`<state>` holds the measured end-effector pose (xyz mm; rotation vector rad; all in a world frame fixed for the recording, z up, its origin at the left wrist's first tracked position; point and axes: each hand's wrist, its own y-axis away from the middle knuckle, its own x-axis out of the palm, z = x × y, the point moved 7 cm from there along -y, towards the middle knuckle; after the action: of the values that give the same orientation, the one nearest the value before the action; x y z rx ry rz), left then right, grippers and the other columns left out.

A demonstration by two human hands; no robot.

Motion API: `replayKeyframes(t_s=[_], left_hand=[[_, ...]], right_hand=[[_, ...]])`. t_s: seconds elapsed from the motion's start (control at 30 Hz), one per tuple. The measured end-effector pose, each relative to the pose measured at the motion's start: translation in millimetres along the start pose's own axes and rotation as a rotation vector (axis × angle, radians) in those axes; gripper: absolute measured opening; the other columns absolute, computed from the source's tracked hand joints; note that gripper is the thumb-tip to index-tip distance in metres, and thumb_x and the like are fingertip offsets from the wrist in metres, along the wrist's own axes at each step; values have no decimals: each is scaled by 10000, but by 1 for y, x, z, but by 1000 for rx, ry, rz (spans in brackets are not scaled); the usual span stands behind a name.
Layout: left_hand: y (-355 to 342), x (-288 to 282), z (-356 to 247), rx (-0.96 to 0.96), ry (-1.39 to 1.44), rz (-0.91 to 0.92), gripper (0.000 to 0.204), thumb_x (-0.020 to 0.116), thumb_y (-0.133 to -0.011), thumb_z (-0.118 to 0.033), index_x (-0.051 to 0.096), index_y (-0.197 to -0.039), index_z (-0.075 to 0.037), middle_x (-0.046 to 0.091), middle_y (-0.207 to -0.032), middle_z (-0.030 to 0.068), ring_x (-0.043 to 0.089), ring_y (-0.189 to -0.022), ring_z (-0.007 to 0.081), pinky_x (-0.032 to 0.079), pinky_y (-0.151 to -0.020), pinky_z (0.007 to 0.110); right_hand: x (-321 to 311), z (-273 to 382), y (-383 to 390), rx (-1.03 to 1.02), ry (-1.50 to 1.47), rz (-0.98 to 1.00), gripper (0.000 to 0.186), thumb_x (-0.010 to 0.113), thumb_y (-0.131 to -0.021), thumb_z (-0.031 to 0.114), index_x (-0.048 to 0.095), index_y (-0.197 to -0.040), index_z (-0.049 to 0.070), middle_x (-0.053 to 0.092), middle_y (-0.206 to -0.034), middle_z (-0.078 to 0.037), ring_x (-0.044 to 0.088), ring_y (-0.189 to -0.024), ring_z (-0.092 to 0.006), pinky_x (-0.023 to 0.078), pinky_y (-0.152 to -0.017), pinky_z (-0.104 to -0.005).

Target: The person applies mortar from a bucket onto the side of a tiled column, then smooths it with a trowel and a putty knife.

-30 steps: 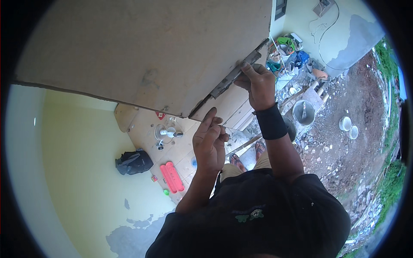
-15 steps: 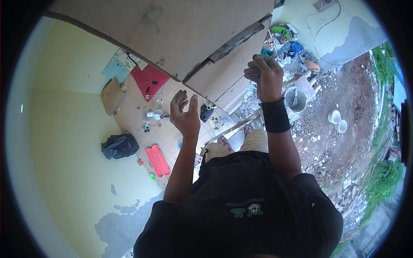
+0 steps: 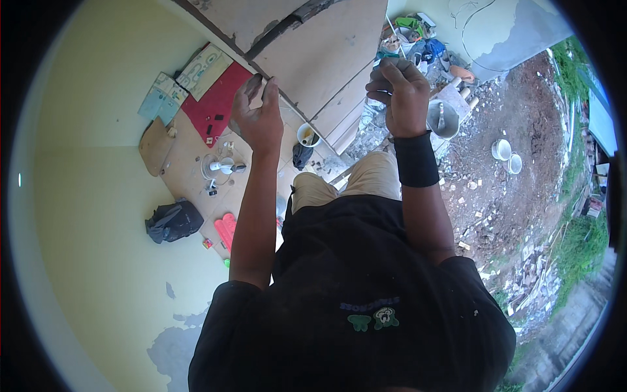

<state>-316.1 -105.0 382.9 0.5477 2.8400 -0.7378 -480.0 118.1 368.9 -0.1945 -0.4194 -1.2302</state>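
A dark bag (image 3: pixel 174 221) lies near a pink case (image 3: pixel 225 230), white buckets (image 3: pixel 501 150) on brown dirt (image 3: pixel 532 98)

In the head view we raise our left hand (image 3: pixel 259 121), thumb and fingers apart, by the edge of some tan slabs (image 3: pixel 326 62); whether they touch, we cannot tell. Our right hand (image 3: pixel 403 95), fingers loosely bent, wears a black wristband (image 3: pixel 417 161). Rightward we see a grey bucket (image 3: pixel 445 124) and 2 white tubs (image 3: pixel 501 149); leftward, a red cloth (image 3: pixel 210 111) and a dark bag (image 3: pixel 175 222).
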Motion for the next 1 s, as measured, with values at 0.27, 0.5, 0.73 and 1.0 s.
replayKeyframes(t_s=[0.27,0.5,0.73,1.0], left_hand=[[-2,-4,-5,63,-104,-18,273,783,-803,-114,656,-975,55,698,-963,122,664,-875,169,541,-813,293],[8,-6,11,29,-72,-20,408,819,-768,-191,627,-1052,31,673,-1028,124,643,-904,198,522,-822,332],[95,-35,175,-444,-403,447,449,756,-775,-263,635,-1113,7,681,-1089,166,669,-991,275,521,-855,380],[216,-141,283,-791,-513,364,391,769,-686,-273,682,-939,12,701,-865,155,677,-844,307,527,-801,395]], right_hand=[[-21,-13,15,3,-43,-81,253,655,-869,187,616,-984,-34,651,-788,-125,650,-607,-190,552,-559,-287],[-44,-27,19,-11,3,-92,224,640,-885,161,615,-994,-33,651,-783,-119,646,-594,-185,550,-552,-283],[-138,-80,30,122,345,-172,215,626,-887,122,603,-1018,-47,647,-801,-98,626,-589,-148,525,-517,-269],[-253,-92,80,324,1075,-313,217,646,-822,109,609,-968,-47,665,-761,-148,658,-592,-201,528,-525,-312]])
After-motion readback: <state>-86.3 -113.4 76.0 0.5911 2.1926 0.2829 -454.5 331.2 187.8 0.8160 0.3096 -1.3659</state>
